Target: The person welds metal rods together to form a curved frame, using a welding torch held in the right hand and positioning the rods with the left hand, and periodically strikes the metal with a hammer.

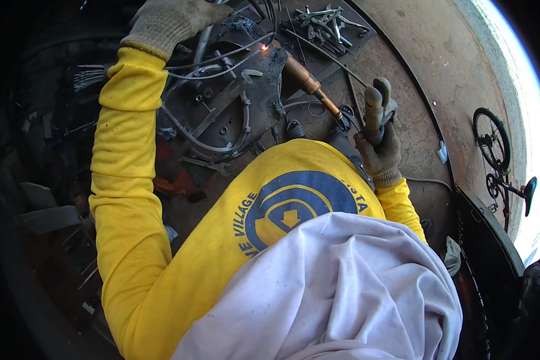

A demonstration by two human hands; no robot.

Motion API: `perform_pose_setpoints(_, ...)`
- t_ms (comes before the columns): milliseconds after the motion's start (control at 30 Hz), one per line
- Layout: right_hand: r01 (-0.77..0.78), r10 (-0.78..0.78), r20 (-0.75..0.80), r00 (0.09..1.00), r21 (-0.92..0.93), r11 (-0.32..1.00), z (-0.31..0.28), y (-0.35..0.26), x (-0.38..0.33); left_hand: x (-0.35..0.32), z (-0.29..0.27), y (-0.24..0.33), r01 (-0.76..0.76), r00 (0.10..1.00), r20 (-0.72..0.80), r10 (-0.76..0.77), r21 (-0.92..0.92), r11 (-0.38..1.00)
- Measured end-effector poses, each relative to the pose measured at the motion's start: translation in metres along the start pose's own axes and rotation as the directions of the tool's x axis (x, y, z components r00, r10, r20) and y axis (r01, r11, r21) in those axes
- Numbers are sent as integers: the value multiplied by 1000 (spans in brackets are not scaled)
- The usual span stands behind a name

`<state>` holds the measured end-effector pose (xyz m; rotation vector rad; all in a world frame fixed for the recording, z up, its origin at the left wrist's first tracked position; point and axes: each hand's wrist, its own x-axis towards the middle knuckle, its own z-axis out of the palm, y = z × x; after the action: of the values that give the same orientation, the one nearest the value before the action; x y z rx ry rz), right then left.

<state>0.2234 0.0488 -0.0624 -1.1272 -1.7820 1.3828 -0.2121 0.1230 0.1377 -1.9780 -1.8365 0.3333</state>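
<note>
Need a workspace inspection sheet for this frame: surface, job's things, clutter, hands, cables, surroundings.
Surface: dusty concrete floor, dark metal work plate on it.
Job's things: electrode holder with welding rod, glowing tip at the plate; curved metal strips.
Clutter: heap of metal scraps; loose rods.
Hands: left hand gloved, resting on the metalwork; right hand gloved, gripping the holder.
Cables: thin wires across the plate.
Surroundings: bicycle at right.

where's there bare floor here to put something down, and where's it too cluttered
Bare patch: the brown floor right of the tool pile, up to the pale curb. A smaller patch lies between the right hand and the bicycle. Crowded: the dark metal frame with bent rods below the left hand, and the scrap in the shadows at left.
</note>
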Motion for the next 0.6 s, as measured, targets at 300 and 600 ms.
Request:
perform_pose_setpoints(300, 16, -21, -38, 999, -130, 991, 10, -24, 11, 8, -34, 25, 97, 983, 157, -92, -21, 995)
perform_pose_setpoints(600, -8, 2, -32, 999, -174, 985, 14, -20, 15, 10, -34, 22, 103, 975, 197, -101, 1, 995)
